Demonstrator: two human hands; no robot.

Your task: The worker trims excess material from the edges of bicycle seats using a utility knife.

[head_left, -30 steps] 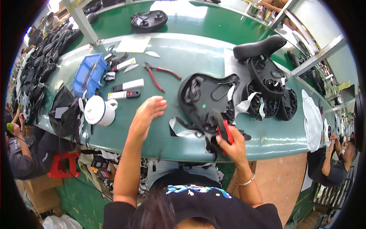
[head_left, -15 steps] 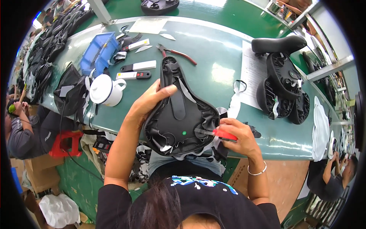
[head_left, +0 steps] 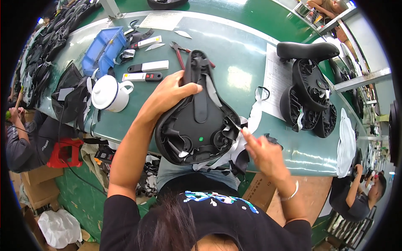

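A black bicycle saddle (head_left: 190,129) rests upside down in front of me, nose pointing away, its underside and gathered cover edge showing. My left hand (head_left: 171,93) is closed around the nose from the left, thumb lying over the rim. My right hand (head_left: 268,157) grips a red-handled knife (head_left: 234,124), its thin blade at the saddle's right rim. Most of the handle is hidden by my fingers. A pale strip of trimmed material (head_left: 254,113) lies beside that rim. More pale and black scraps (head_left: 240,161) hang below it.
Red-handled pliers (head_left: 177,50) lie beyond the saddle. To the left are a white lidded mug (head_left: 109,94), a blue bin (head_left: 98,54) and white-and-black handled tools (head_left: 144,77). Several saddles (head_left: 307,83) are piled at right on paper. Other people (head_left: 356,196) sit at both sides.
My right hand and knife have moved from inside the saddle's wide end up to its right rim. The saddle has turned slightly, its nose shifting right and away, with my left hand still on it.
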